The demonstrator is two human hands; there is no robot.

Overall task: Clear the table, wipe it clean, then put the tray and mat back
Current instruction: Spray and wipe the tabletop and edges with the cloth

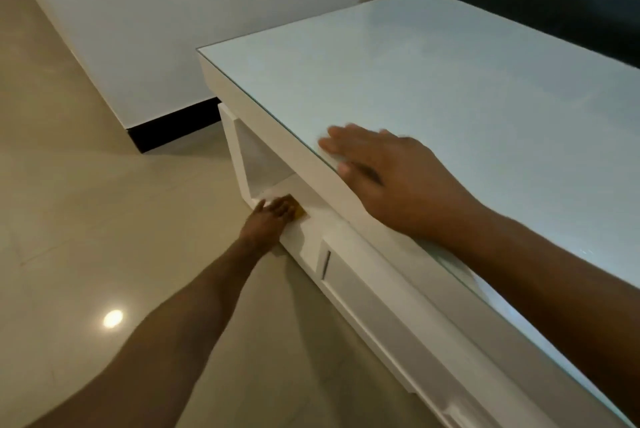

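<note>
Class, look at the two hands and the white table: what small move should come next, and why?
Probably the left hand should draw the yellowish thing out of the lower shelf. Its fingers already reach it there, the right hand lies flat on the bare glass tabletop, and no tray or mat is in view.

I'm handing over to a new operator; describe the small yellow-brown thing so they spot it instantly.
Find the white coffee table with the glass top. Below its near-left corner is an open shelf; the left hand touches a small yellow-brown object there, the only coloured item against white.
</note>
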